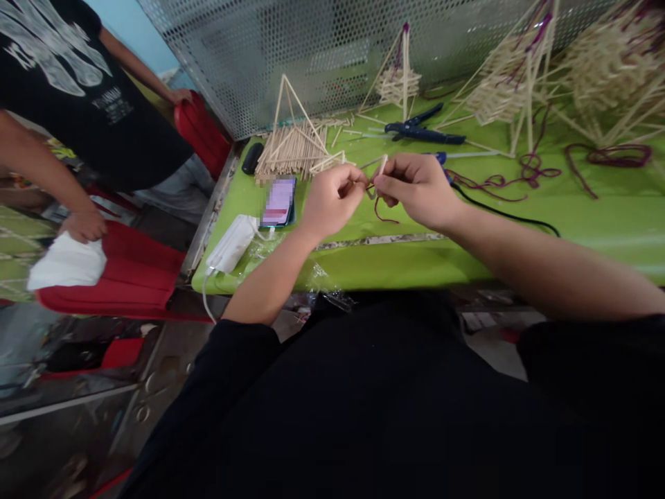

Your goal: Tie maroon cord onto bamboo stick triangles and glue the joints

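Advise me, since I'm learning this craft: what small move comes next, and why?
Probably draw the thin purplish-red string snug: its tail curves loosely below, while the left hand and right hand are close together at slender pale wooden sticks.

No legible text, blurred lettering (115, 102) on black T-shirt (138, 142), phone screen (280, 197) unreadable

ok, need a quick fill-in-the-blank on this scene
1. Of the left hand and right hand, the ____ is nearer the phone.
2. The dark hand tool lies to the wearer's ____ of the loose sticks.
3. The tabletop cover is colored ____.
4. The chair under the white bundle is colored ____.

Missing words: left; right; green; red.
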`<state>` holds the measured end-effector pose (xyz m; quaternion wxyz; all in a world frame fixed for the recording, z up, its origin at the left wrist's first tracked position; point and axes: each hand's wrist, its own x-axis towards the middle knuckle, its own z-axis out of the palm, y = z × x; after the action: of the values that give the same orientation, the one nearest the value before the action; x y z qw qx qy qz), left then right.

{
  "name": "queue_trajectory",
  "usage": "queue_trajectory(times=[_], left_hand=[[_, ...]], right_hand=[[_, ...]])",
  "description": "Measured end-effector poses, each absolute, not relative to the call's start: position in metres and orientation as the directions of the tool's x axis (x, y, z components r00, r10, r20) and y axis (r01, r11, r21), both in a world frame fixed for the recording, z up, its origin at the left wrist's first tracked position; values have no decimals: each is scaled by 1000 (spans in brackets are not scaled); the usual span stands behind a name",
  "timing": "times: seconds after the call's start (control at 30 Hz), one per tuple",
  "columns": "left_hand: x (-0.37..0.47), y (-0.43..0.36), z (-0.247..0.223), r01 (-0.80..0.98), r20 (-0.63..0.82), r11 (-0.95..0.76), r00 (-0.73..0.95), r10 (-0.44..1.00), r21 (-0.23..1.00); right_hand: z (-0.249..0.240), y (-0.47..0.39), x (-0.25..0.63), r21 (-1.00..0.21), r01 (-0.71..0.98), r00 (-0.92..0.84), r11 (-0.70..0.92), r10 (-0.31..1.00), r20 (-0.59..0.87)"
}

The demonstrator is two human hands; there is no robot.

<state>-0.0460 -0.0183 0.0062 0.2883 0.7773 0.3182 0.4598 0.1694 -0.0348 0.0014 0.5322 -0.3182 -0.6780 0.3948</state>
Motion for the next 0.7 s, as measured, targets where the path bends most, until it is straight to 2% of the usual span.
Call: queue_trajectory(times=[0.13,0.5,0.7], left_hand=[[-48,-18,5,234,532,-634,378,758,737],[-46,-24,0,379,613,-727,392,686,572],[-45,-23,2,342,612,-731,400,682,591]], right_hand=[[2,-35,169,-867,8,-225,499,845,485],[3,-39,168,-841,55,-220,539,828,516],[7,-42,168,-812,123,-220,570,814,538]])
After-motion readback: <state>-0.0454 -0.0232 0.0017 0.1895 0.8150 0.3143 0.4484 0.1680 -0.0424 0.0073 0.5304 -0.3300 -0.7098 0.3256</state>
